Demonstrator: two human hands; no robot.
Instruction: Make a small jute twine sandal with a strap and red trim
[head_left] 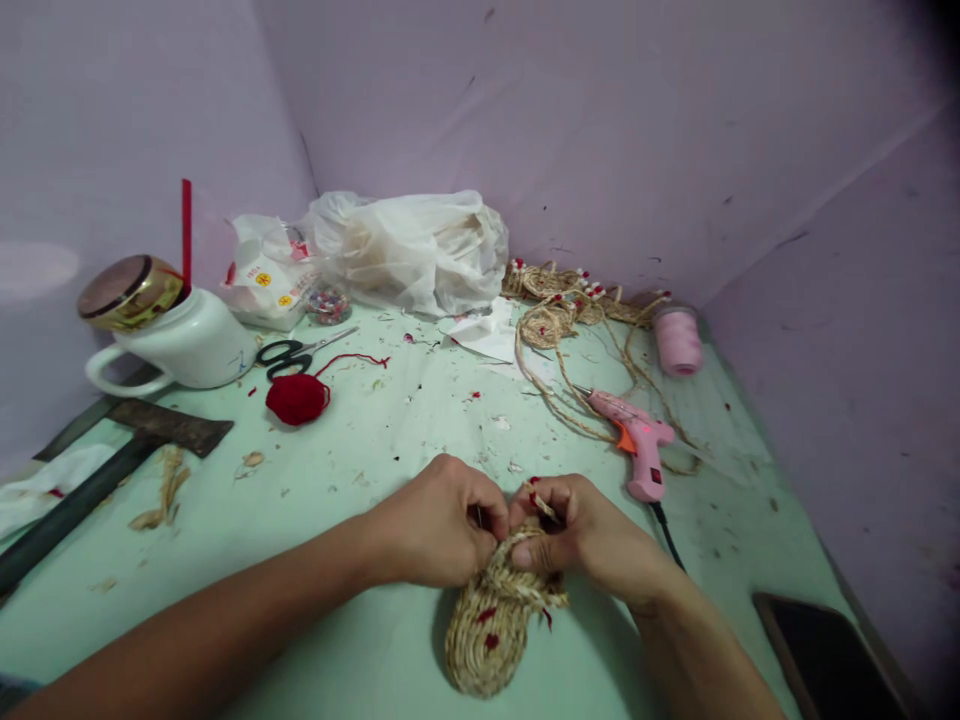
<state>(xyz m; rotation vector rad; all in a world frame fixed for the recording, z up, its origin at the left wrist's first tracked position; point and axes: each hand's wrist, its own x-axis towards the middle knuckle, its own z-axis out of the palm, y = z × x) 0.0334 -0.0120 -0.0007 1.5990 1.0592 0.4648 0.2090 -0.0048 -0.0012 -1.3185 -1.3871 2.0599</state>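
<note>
A small woven straw slipper (487, 640), coiled at the sole and braided across the strap, hangs over the front of the table with red yarn bits on it. My right hand (581, 530) grips its upper end between thumb and fingers; a short cord end tipped with red pokes out there. Close against it on the left, my left hand (442, 520) is closed in a pinch at the strap's edge. A thin dark sliver shows between those fingers, too small to name. Both hands hide part of the strap.
A pink glue gun (637, 440) lies right, near a pink thread spool (679, 340) and straw pieces (551, 325). A phone (825, 655) is front right. Left are red yarn (298, 398), scissors (296, 352), a white mug (191, 340) and a hammer (169, 425). Plastic bags (420, 250) stand behind.
</note>
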